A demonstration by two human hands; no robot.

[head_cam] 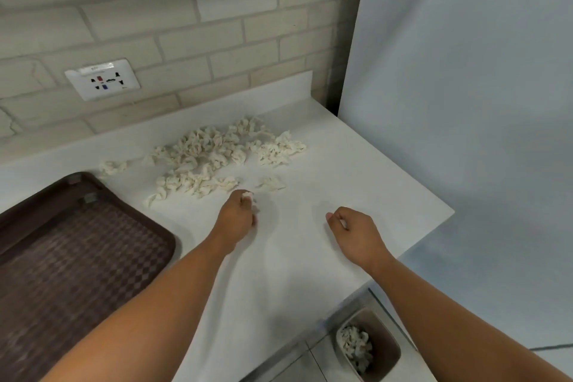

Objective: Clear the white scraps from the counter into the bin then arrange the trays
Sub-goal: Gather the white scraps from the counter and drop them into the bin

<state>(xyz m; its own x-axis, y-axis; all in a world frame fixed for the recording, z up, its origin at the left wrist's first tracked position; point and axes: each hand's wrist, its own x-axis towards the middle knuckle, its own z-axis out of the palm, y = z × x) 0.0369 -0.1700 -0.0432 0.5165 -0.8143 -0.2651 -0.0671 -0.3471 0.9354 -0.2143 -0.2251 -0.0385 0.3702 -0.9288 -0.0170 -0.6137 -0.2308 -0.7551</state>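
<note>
Head view: looking down on a white counter [341, 164] filling the middle of the frame. Seeing white scraps [214, 152] lying in a loose heap at the centre, near the counter's back edge, with a few strays apart at the heap's left and lower right. Gripping one small scrap [248, 195] in the left hand [238, 214], just below the heap, fingers curled tight round it. Holding the right hand [353, 228] right of centre over bare counter, fingers curled inward, thumb near forefinger; not managing to tell whether anything is pinched there. Noting a brown tray [77, 242] resting on the counter at lower left, a bin [386, 360] at lower right below the counter edge holding more scraps [355, 346], and a wall socket [102, 79] at upper left.
</note>
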